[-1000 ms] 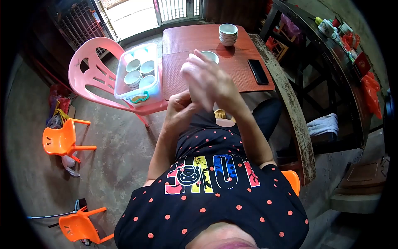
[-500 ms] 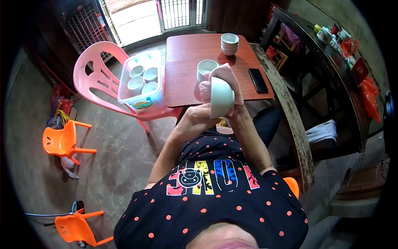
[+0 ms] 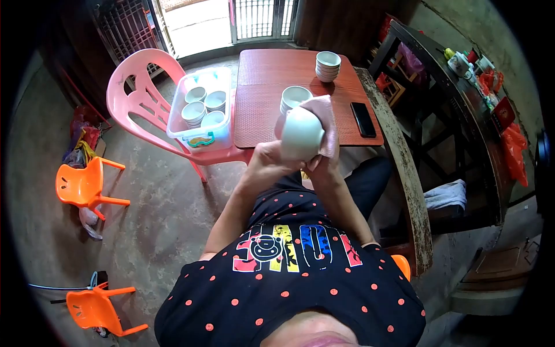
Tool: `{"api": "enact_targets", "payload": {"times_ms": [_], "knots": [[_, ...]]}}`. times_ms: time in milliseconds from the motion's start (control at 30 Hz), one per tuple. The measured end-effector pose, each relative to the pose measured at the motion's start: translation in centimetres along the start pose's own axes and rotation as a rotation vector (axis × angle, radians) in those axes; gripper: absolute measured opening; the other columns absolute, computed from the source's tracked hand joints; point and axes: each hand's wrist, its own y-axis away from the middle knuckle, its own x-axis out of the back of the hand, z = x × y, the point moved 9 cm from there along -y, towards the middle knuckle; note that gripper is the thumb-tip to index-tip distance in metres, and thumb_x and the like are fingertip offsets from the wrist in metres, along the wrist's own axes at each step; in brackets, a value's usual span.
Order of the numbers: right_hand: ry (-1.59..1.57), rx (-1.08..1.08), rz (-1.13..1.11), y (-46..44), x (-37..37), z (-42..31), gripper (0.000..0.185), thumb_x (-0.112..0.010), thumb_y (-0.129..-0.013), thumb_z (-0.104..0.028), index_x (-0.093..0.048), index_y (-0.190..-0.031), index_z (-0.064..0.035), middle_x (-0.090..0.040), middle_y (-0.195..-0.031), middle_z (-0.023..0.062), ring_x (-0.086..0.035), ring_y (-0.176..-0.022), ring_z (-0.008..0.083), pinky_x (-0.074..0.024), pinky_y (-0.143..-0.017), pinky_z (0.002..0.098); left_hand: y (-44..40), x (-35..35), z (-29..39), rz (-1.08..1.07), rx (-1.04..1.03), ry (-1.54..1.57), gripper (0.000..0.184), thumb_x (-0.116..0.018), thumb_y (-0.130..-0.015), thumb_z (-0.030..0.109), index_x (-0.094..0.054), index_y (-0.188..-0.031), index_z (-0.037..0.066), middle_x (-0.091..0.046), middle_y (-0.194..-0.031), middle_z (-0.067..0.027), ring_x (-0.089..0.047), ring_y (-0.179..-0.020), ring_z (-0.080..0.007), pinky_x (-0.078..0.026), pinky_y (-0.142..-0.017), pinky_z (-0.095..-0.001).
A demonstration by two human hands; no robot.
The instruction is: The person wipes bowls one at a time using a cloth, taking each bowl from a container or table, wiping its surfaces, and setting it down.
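A white bowl (image 3: 302, 136) is tilted on its side between my hands, above the near edge of the red table (image 3: 263, 124). My left hand (image 3: 270, 161) grips the bowl's lower left rim. A pink cloth (image 3: 327, 122) lies against the bowl's right side and reaches inside it, with my right hand (image 3: 324, 165) closed on the cloth; part of that hand is hidden. Just behind the held bowl stands a stack of white bowls (image 3: 295, 96). Farther back on the table is a taller stack (image 3: 328, 66).
A clear plastic bin (image 3: 222, 139) holding several white bowls rests on a pink chair (image 3: 145, 61) left of the table. A black phone (image 3: 363, 120) lies at the table's right side. Beyond it runs a worn wooden bench (image 3: 404, 162). Orange chairs (image 3: 81, 182) stand at the left.
The hands were blurred and raised a second ago; now they are lower, with the bowl and cloth plainly visible. Since half a second ago the bowl has turned, its outside facing me more.
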Motion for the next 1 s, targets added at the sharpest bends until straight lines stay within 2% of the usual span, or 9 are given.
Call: {"api": "enact_targets", "payload": {"times_ms": [133, 167, 267, 367, 500, 667, 767, 933, 1000], "knots": [[-0.037, -0.171, -0.040, -0.7, 2.4, 1.3, 0.034, -0.047, -0.092, -0.027, -0.057, -0.110, -0.0003, -0.063, -0.091, 0.0083, -0.063, -0.082, 0.0142, -0.0518, -0.070, 0.0264, -0.2, -0.7, -0.2, -0.034, 0.102, 0.006, 0.028, -0.071, -0.076, 0.002, -0.062, -0.101, -0.007, -0.066, -0.095, -0.0087, -0.063, -0.087, -0.0137, -0.052, -0.079, -0.0284], [0.501, -0.030, -0.134, -1.1, 1.3, -0.4, 0.039, -0.049, -0.091, -0.031, -0.059, -0.112, -0.0005, -0.064, -0.095, 0.0100, -0.063, -0.082, 0.0153, -0.0511, -0.071, 0.0267, 0.0, -0.5, -0.4, -0.037, 0.146, 0.138, 0.031, -0.071, -0.076, 0.005, -0.060, -0.103, -0.008, -0.066, -0.096, -0.0101, -0.064, -0.088, -0.0153, -0.052, -0.080, -0.0294], [0.878, -0.033, -0.419, -0.5, -2.7, -1.4, 0.043, -0.045, -0.089, -0.033, -0.063, -0.109, 0.0010, -0.063, -0.105, 0.0121, -0.061, -0.092, 0.0189, -0.0482, -0.081, 0.0276, 0.2, -0.2, -0.8, -0.060, 0.185, 0.506, 0.041, -0.070, -0.080, 0.014, -0.055, -0.111, -0.008, -0.063, -0.104, -0.0130, -0.063, -0.095, -0.0197, -0.048, -0.090, -0.0332], [0.636, 0.126, -0.387, -0.5, -4.2, -2.6, 0.043, -0.045, -0.089, -0.031, -0.063, -0.110, 0.0014, -0.062, -0.106, 0.0146, -0.059, -0.102, 0.0224, -0.0455, -0.089, 0.0313, -0.4, 0.6, -1.5, -0.029, 0.057, 0.873, 0.047, -0.067, -0.083, 0.014, -0.048, -0.121, -0.006, -0.058, -0.115, -0.0155, -0.059, -0.104, -0.0251, -0.046, -0.095, -0.0386], [1.164, 0.798, -0.265, 3.1, -5.1, -2.7, 0.038, -0.054, -0.088, -0.026, -0.054, -0.116, -0.0010, -0.044, -0.134, 0.0207, -0.040, -0.126, 0.0371, -0.0336, -0.103, 0.0438, -0.6, 1.7, -1.8, 0.171, 0.032, 1.282, 0.045, -0.057, -0.090, 0.013, -0.041, -0.127, -0.006, -0.054, -0.119, -0.0209, -0.058, -0.107, -0.0302, -0.048, -0.094, -0.0426], [1.535, 0.775, -0.198, 2.8, -2.4, -1.6, 0.039, -0.059, -0.086, -0.028, -0.058, -0.121, -0.0118, -0.039, -0.139, 0.0177, -0.032, -0.131, 0.0388, -0.0167, -0.106, 0.0585, -0.9, 4.5, -3.5, 0.199, 0.021, 0.792, 0.041, -0.060, -0.088, 0.011, -0.046, -0.123, -0.005, -0.056, -0.118, -0.0164, -0.056, -0.109, -0.0258, -0.046, -0.096, -0.0400], [1.520, 0.744, -0.213, 2.9, -1.8, -1.9, 0.032, -0.062, -0.085, -0.027, -0.064, -0.113, -0.0135, -0.040, -0.139, 0.0169, -0.031, -0.131, 0.0374, -0.0165, -0.107, 0.0569, -1.1, 4.7, -4.0, 0.241, 0.062, 0.789, 0.039, -0.059, -0.088, 0.011, -0.048, -0.121, -0.006, -0.058, -0.115, -0.0165, -0.057, -0.108, -0.0258, -0.046, -0.096, -0.0402], [1.330, 0.808, -0.198, 3.3, 0.0, -2.5, 0.028, -0.070, -0.077, -0.014, -0.068, -0.105, -0.0152, -0.047, -0.124, 0.0126, -0.039, -0.120, 0.0349, -0.0349, -0.100, 0.0413, -1.0, 4.9, -4.7, 0.274, 0.110, 0.829, 0.040, -0.059, -0.088, 0.011, -0.047, -0.122, -0.007, -0.057, -0.116, -0.0178, -0.057, -0.109, -0.0271, -0.045, -0.098, -0.0426], [1.291, 0.802, -0.179, 3.6, 0.7, -2.3, 0.028, -0.069, -0.078, -0.015, -0.068, -0.106, -0.0155, -0.044, -0.129, 0.0119, -0.036, -0.123, 0.0338, -0.0318, -0.103, 0.0450, -1.0, 4.9, -4.8, 0.251, 0.102, 0.796, 0.042, -0.060, -0.088, 0.013, -0.047, -0.122, -0.007, -0.055, -0.120, -0.0194, -0.054, -0.113, -0.0282, -0.045, -0.098, -0.0433]]}}
